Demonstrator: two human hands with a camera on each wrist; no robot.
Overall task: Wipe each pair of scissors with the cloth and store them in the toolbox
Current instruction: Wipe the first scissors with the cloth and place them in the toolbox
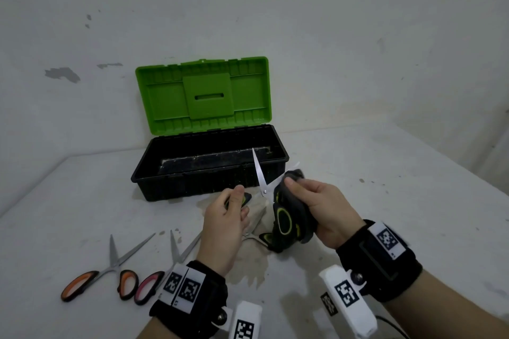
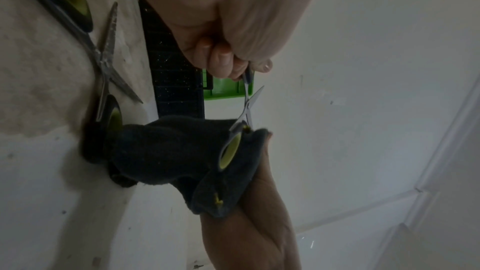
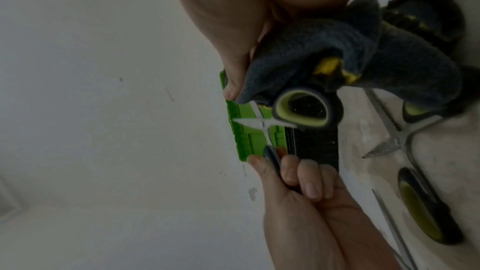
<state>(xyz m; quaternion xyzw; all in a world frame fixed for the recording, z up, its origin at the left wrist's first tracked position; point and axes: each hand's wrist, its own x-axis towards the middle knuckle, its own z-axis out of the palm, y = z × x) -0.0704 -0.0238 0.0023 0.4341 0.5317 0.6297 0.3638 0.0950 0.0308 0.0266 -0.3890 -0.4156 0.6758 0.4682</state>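
Black-and-green scissors (image 1: 264, 191) hang open above the table in front of the open toolbox (image 1: 176, 173). My left hand (image 1: 239, 199) grips one of their handles. My right hand (image 1: 298, 186) holds a dark grey cloth (image 1: 296, 202) pinched round one blade, while the other blade points up over the box. The free loop handle (image 3: 301, 110) hangs below the cloth (image 3: 350, 48). In the left wrist view my curled fingers (image 2: 223, 63) clasp the handle, and the blades (image 2: 248, 106) run down into the cloth (image 2: 176, 147).
Orange-handled scissors (image 1: 110, 264) and pink-handled scissors (image 1: 154, 282) lie open at the front left. Another black-and-green pair (image 1: 254, 232) lies on the table under my hands. The toolbox's green lid (image 1: 203, 96) leans back against the wall. The table edge runs along the right.
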